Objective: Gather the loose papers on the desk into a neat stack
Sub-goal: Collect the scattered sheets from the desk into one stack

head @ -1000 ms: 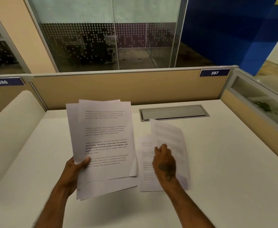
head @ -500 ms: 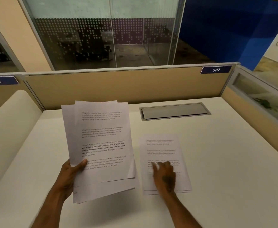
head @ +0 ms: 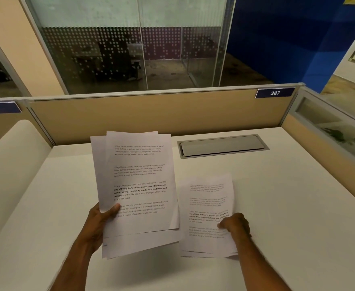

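white counter point(head: 277, 196) carries few sheets point(head: 206, 198), right hand point(head: 235, 226) pinching their edge; left hand point(head: 101, 221) grips raised uneven paper bundle point(head: 136, 177).

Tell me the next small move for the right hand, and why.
Probably lift the sheets on the desk and bring them across onto the sheaf held up by the left hand. The right hand already pinches their right edge, which is curling up, and no other loose papers show on the desk.
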